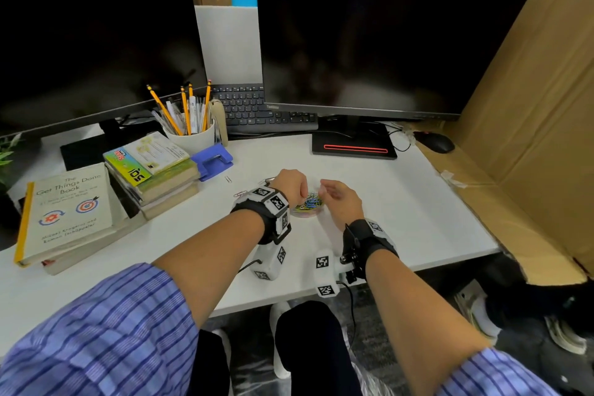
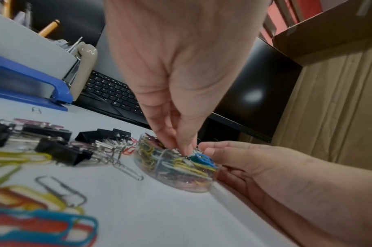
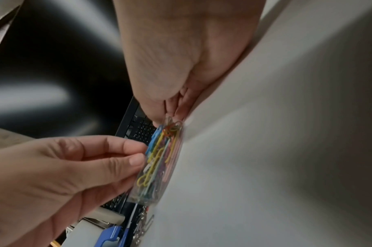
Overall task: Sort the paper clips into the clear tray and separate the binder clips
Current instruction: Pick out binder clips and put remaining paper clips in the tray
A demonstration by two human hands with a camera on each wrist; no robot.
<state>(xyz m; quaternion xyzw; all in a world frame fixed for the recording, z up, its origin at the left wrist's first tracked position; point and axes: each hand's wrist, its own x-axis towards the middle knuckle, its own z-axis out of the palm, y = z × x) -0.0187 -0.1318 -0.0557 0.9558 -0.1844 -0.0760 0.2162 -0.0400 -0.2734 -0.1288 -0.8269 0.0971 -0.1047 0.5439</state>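
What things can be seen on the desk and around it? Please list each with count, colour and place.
round clear plastic tray: one, full of coloured clips, desk centre
black metal binder clips: several, left of tray
loose wire paper clips: many, mixed colours, left of tray
black monitors: two, rear
black keyboard: one, between monitors
white pencil cup: one, rear left
blue hole punch: one, beside cup
paperback books: two stacks, left
black mouse: one, right
left hand: fingertips in tray
right hand: steadies tray
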